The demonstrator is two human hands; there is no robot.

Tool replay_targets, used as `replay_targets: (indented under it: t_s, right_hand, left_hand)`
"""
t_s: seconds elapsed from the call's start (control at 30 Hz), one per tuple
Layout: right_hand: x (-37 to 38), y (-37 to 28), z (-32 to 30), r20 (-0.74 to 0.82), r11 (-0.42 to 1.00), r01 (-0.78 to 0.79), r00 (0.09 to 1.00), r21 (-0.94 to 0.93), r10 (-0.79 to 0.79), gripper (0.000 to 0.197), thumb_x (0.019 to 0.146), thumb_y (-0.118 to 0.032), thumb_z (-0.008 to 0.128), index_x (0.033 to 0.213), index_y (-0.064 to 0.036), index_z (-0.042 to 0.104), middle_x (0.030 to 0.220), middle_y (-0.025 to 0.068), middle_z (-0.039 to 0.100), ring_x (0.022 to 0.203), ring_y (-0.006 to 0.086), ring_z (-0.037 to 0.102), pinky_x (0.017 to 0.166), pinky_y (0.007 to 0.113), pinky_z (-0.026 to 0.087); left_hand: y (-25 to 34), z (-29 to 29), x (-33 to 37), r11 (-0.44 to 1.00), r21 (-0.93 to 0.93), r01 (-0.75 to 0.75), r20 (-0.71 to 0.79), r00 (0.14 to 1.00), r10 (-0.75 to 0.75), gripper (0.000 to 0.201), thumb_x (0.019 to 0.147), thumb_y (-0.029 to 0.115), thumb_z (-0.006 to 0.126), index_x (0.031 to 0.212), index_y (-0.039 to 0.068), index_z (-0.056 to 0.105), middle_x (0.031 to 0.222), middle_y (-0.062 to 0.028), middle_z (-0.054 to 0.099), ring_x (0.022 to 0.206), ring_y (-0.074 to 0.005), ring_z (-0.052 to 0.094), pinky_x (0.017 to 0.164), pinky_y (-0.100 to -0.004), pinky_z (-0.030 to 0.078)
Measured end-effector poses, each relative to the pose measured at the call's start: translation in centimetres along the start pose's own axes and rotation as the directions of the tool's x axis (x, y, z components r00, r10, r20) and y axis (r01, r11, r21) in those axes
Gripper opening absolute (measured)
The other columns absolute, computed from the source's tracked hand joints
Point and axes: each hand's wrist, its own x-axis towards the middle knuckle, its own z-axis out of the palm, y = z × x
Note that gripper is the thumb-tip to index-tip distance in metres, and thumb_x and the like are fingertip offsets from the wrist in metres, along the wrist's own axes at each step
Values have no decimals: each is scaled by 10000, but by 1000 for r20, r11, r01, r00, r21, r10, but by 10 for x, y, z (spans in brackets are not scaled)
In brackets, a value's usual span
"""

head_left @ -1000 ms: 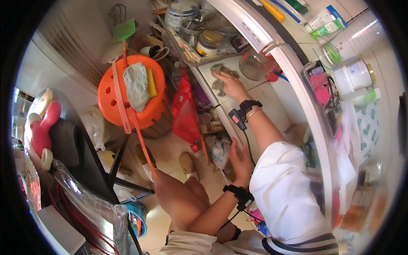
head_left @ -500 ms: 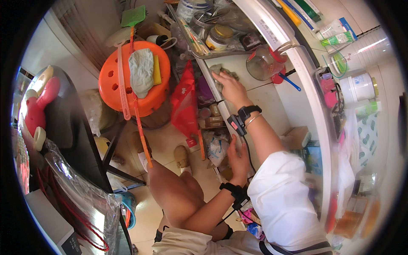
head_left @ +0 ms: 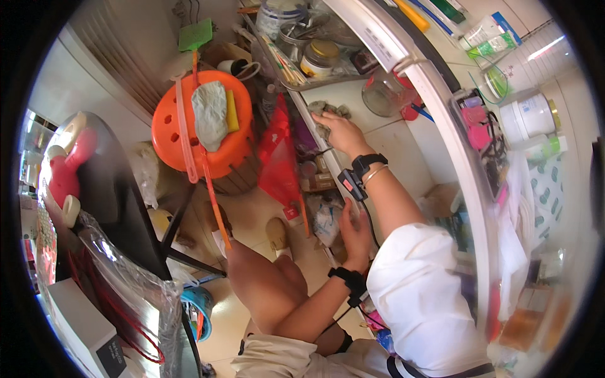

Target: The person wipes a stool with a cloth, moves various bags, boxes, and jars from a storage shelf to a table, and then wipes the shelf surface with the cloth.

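Note:
My right hand (head_left: 343, 133) reaches onto the white shelf board (head_left: 403, 148), close to its metal front edge. Its fingers are closed over a crumpled grey rag (head_left: 329, 108) that touches the board. Lower down, my left hand (head_left: 357, 238) is beside the same front edge, with thumb and fingers apart and nothing seen in it. Both wrists wear black straps with small devices and cables. Beyond the rag, a clear jar with a red lid (head_left: 382, 94) lies on the board.
A wire rack (head_left: 302, 85) holds jars and chopsticks at the back. An orange stool (head_left: 170, 148) at left carries a cloth (head_left: 210, 116) and a green fly swatter (head_left: 196, 35). A red plastic bag (head_left: 275, 164) hangs by the shelf. A black chair (head_left: 104, 183) stands far left.
The whole view has shifted slightly. My right hand stays on the rag near the shelf edge, and my left hand has barely moved.

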Motion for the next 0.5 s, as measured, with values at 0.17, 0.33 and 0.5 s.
replay_targets:
  t_s: [0.17, 0.33, 0.5]
  right_hand:
    - [-40, 22, -4, 80, 996, 69, 994, 53, -74, 782, 742, 143, 441, 1380, -301, 533, 1418, 140, 505, 1276, 299, 510, 1033, 383, 437]
    - [-34, -9, -11, 19, 997, -7, 1000, -76, 8, 662, 816, 72, 496, 1364, -294, 555, 1427, 65, 512, 1302, 268, 489, 1019, 380, 463]
    - [27, -30, -2, -20, 993, -52, 999, -102, 50, 729, 804, 56, 446, 1414, -342, 485, 1483, 54, 453, 1276, 288, 513, 1020, 386, 457]
  left_hand:
    - [9, 1, 0, 999, 5, 36, -6, 999, -36, 514, 982, 207, 562, 1462, 105, 409, 1419, -185, 443, 1278, -301, 438, 1071, -367, 337]
    - [15, -2, -7, 999, 30, 44, -5, 999, -44, 521, 989, 200, 547, 1480, 133, 386, 1438, -173, 406, 1282, -305, 429, 1073, -370, 336]
    - [-17, -2, -4, 999, 47, 20, 40, 999, -22, 569, 952, 82, 588, 1481, 130, 385, 1337, -178, 455, 1215, -306, 462, 1038, -367, 366]
